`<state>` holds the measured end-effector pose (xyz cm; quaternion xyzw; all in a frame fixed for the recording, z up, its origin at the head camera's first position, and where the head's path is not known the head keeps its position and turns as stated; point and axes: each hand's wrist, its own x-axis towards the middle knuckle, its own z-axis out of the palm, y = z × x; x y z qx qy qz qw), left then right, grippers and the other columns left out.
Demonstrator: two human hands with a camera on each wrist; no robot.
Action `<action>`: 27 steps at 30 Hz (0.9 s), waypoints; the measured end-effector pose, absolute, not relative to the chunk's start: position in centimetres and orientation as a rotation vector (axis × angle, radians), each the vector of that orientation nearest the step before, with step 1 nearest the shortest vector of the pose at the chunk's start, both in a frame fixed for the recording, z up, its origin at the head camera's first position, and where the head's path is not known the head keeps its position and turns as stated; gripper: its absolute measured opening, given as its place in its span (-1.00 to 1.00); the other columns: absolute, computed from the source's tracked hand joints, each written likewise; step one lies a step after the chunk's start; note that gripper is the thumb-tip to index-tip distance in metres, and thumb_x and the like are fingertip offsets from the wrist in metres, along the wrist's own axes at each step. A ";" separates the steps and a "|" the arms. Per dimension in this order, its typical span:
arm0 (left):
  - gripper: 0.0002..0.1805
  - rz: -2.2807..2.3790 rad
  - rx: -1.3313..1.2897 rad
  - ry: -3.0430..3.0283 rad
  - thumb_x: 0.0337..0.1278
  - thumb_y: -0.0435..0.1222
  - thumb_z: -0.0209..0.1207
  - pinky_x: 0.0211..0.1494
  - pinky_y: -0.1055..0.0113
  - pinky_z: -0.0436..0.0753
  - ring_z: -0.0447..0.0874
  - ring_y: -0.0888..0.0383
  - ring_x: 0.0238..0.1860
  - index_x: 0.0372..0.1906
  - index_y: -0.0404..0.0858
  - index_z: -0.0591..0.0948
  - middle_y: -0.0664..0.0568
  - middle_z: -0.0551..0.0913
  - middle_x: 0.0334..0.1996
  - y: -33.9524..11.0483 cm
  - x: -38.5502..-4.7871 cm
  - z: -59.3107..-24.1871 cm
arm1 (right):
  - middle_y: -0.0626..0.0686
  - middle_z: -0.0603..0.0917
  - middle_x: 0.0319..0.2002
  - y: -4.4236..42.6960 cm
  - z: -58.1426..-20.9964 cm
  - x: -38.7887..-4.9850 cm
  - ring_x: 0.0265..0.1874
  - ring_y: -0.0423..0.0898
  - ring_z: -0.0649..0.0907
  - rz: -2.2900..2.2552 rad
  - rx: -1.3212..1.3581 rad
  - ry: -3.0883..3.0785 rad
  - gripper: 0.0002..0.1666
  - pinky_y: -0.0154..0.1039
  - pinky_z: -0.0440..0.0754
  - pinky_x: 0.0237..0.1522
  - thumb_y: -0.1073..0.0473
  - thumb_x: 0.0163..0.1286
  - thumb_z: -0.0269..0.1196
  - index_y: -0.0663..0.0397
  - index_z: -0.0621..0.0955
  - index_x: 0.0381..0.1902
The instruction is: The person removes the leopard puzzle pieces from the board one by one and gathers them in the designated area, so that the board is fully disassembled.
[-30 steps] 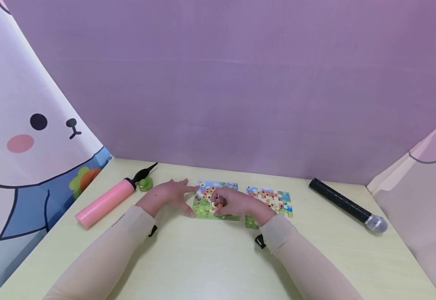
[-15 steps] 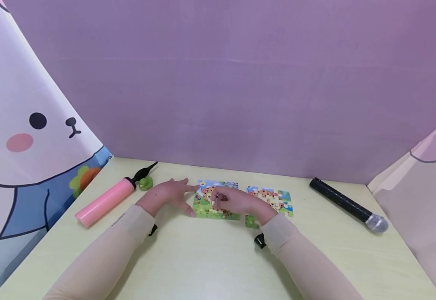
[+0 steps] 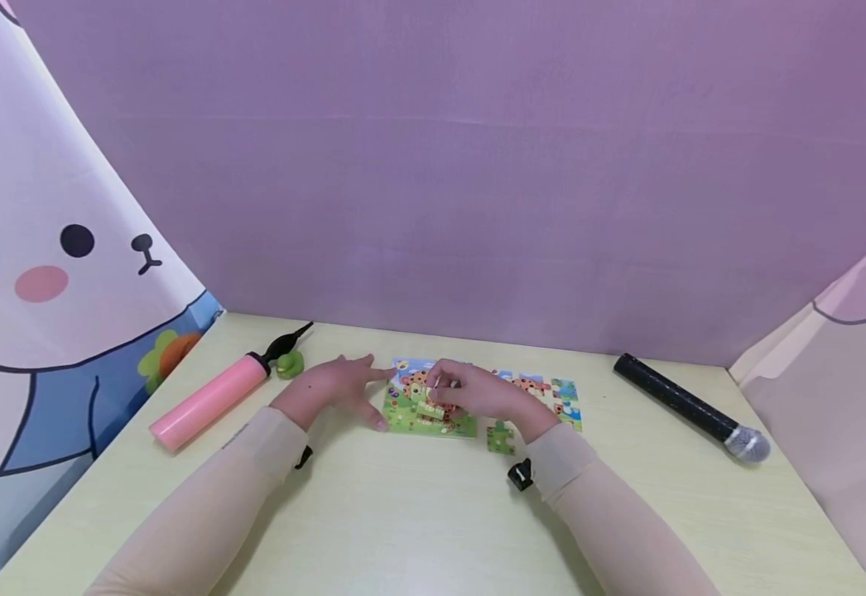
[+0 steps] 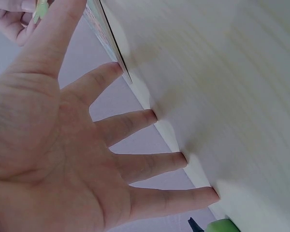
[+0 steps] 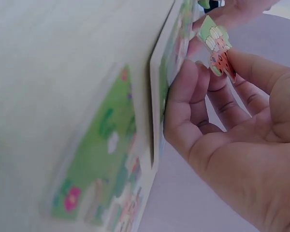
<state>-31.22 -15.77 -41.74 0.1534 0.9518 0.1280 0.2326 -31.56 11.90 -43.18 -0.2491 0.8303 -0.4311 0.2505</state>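
Observation:
My right hand (image 3: 473, 391) pinches a jigsaw piece (image 5: 218, 48) between thumb and fingers, just above the picture puzzle board (image 3: 403, 420). Green with a red spotted figure, the piece is tilted on edge in the right wrist view. My left hand (image 3: 332, 389) has its fingers spread at the board's left edge; in the left wrist view its fingertips (image 4: 176, 159) rest on the table. Right of the board lie other joined jigsaw pieces (image 3: 567, 401), partly hidden under my right wrist. A green part (image 3: 500, 439) of them shows nearer me.
At the left lies a pink hand pump (image 3: 209, 403) with a black nozzle, beside a small green toy (image 3: 289, 365). A black microphone (image 3: 690, 407) with a grey head lies at the right. A purple cloth (image 3: 433, 182) rises behind the table (image 3: 403, 521).
My right hand has lifted slightly and shifted right, and the pinched jigsaw piece has turned more into view. The left hand stays where it was.

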 end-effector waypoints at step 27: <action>0.18 0.341 0.425 2.617 0.01 0.24 0.53 0.61 -0.63 0.04 -0.21 -0.62 0.69 0.72 0.21 0.18 -0.21 -0.11 0.78 -16.0 -31.2 -42.0 | 0.10 0.58 -0.29 24.1 -40.9 -29.9 -0.40 -0.01 0.58 -1.021 -0.699 2.412 -0.87 -0.11 0.70 -0.33 0.16 0.67 0.19 0.10 0.57 0.02</action>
